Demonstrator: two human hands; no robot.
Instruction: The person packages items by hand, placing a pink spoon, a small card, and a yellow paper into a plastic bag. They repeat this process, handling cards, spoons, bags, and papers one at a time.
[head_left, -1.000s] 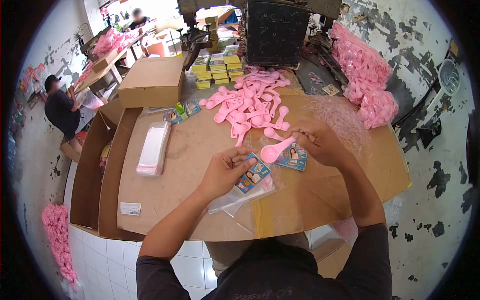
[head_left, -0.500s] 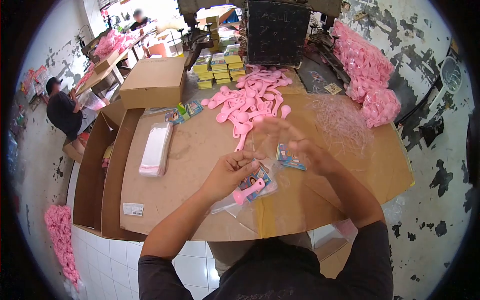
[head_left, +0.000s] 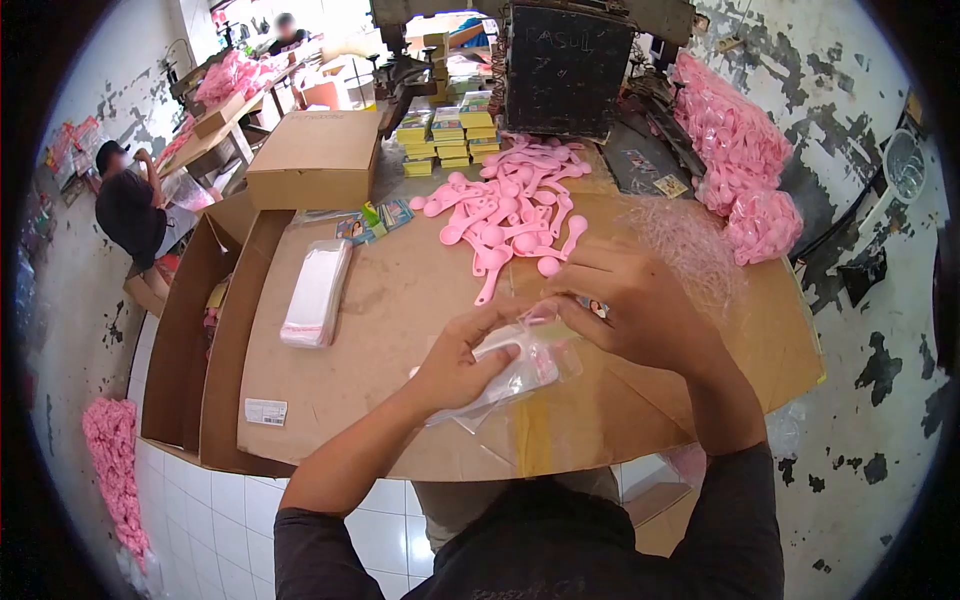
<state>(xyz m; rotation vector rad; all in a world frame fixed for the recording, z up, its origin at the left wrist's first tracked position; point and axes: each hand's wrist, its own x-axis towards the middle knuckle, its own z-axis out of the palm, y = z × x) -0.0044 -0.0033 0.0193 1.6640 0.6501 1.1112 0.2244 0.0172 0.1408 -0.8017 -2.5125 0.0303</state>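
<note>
My left hand [head_left: 458, 362] grips a clear plastic bag [head_left: 515, 372] that holds a pink spoon and a printed card, low over the cardboard work surface [head_left: 400, 300]. My right hand [head_left: 628, 300] pinches the upper end of the same bag, its fingers closed on the plastic. A pile of loose pink spoons [head_left: 515, 205] lies just beyond my hands. Under my right hand a small stack of printed cards [head_left: 596, 305] is mostly hidden.
A stack of clear bags [head_left: 316, 292] lies to the left, with a few cards [head_left: 372, 222] beyond it and a closed carton [head_left: 318, 158] behind. Bagged pink spoons [head_left: 740, 160] heap at right. Open cartons stand left. A person [head_left: 130, 210] sits at far left.
The pink spoon went from my right hand into the bag held by my left hand. My right hand then came back and closed on the bag's upper end, covering the cards.
</note>
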